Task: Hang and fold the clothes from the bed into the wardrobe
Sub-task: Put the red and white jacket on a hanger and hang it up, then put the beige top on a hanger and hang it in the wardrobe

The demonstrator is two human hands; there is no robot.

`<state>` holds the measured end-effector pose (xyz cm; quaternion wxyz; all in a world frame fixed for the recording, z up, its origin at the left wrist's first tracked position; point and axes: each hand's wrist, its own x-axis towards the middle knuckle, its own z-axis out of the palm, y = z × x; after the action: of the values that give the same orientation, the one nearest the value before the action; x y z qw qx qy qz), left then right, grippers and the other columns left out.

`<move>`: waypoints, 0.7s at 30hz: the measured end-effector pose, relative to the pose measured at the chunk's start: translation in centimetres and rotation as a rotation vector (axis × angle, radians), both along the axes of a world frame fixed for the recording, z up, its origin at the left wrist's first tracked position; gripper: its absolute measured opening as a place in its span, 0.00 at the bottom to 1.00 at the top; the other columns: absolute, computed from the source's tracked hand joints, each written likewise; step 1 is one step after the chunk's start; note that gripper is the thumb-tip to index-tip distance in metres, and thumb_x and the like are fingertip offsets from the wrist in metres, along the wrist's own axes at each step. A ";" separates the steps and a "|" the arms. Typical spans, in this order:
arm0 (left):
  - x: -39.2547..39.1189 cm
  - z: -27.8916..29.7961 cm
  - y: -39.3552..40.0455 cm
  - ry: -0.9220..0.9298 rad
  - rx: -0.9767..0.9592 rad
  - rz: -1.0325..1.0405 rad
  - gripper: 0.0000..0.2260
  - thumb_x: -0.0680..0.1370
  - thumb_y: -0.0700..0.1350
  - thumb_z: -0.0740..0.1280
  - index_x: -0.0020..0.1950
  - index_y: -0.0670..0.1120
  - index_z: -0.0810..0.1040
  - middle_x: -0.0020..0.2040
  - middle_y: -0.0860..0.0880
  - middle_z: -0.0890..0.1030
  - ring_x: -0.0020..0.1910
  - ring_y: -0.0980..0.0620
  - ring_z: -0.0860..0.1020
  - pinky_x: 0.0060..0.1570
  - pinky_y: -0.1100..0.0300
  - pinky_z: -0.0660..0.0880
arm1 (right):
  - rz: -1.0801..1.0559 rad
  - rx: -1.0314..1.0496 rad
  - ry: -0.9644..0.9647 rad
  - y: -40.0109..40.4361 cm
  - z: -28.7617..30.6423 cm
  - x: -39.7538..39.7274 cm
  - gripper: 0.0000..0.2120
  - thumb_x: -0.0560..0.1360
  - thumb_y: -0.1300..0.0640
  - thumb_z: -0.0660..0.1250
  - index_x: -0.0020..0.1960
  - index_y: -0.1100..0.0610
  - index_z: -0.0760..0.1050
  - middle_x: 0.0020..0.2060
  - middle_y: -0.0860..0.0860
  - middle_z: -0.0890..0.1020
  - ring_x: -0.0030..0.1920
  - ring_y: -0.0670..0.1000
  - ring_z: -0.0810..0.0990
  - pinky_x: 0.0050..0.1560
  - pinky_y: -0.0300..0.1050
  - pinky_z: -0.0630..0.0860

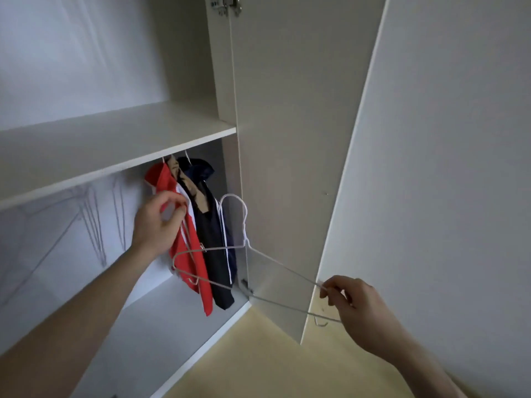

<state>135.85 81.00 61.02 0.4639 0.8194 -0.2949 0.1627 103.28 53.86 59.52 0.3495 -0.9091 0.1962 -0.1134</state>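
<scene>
1. White wire hanger (246, 255) held by right hand (355, 304) at 4 o'clock; fingers curled round one shoulder end and the bottom bar near it.
2. Hanger empty, lying nearly flat; long axis runs from 4 o'clock up-left toward 9 o'clock, across the wardrobe opening. Hook at top middle stands up, pointing to 12 o'clock, curl opening left.
3. Far shoulder end of the hanger sits in front of the red garment (188, 242); cannot tell if it touches.
4. Left hand (159, 222) at centre-left, inside the wardrobe (149, 326); thumb and fingers pinch the edge of the red garment near its upper part.
5. Hanging in the lower compartment, under the shelf (115, 147), left to right: red garment with white trim, tan garment (201, 196), dark navy garment (214, 254) with white stripe. All bunched at the right end, against the side wall.
6. Their hanger hooks show just under the shelf edge; rail itself hidden.
7. Upper compartment above the shelf: nothing seen in the visible part.
8. Open wardrobe door (290, 168) at 1–3 o'clock, inner face toward camera, hinge (225, 5) at top.
9. Hanger shadows on the wardrobe back wall at 9 o'clock.
10. Yellowish floor (258, 360) at 6 o'clock.
</scene>
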 end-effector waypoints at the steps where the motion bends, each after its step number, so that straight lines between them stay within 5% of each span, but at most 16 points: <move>1: -1.9 -1.0 -1.7 0.078 -0.010 -0.069 0.06 0.75 0.54 0.65 0.48 0.60 0.81 0.50 0.59 0.83 0.53 0.62 0.79 0.55 0.70 0.72 | -0.033 -0.004 0.000 -0.5 0.2 -2.3 0.14 0.83 0.54 0.62 0.41 0.43 0.78 0.41 0.34 0.80 0.46 0.39 0.75 0.39 0.35 0.68; 4: -7.8 -3.7 -6.0 0.302 0.115 -0.271 0.13 0.76 0.61 0.64 0.51 0.57 0.84 0.51 0.60 0.84 0.54 0.62 0.80 0.53 0.63 0.73 | -0.143 0.005 -0.009 -2.3 0.1 -9.3 0.15 0.83 0.54 0.61 0.41 0.42 0.78 0.41 0.35 0.80 0.49 0.40 0.73 0.41 0.34 0.67; 7: -13.9 -5.8 -9.7 0.392 0.207 -0.421 0.18 0.76 0.63 0.62 0.43 0.51 0.84 0.40 0.51 0.84 0.45 0.52 0.82 0.49 0.53 0.76 | -0.284 0.002 -0.016 -4.0 -0.5 -16.7 0.13 0.82 0.52 0.60 0.43 0.41 0.78 0.41 0.36 0.80 0.51 0.39 0.73 0.41 0.35 0.68; 15: -34.2 -8.6 -20.3 0.429 0.296 -0.700 0.26 0.72 0.69 0.61 0.35 0.47 0.78 0.30 0.45 0.78 0.30 0.51 0.76 0.37 0.60 0.70 | -0.677 0.059 -0.008 -7.2 -3.4 -40.6 0.15 0.81 0.56 0.66 0.38 0.42 0.79 0.37 0.36 0.82 0.42 0.47 0.78 0.41 0.44 0.73; 21: -53.3 -10.7 -30.0 0.410 0.350 -0.893 0.29 0.72 0.71 0.60 0.35 0.44 0.76 0.26 0.47 0.71 0.26 0.53 0.68 0.31 0.56 0.63 | -0.868 -0.032 0.049 -7.0 -4.4 -60.1 0.07 0.76 0.51 0.70 0.40 0.43 0.80 0.37 0.33 0.81 0.42 0.42 0.76 0.39 0.33 0.68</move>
<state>82.58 51.00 50.36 0.3923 0.6942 -0.5415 -0.2663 43.15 46.83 55.13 0.2507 -0.7500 0.5667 -0.2312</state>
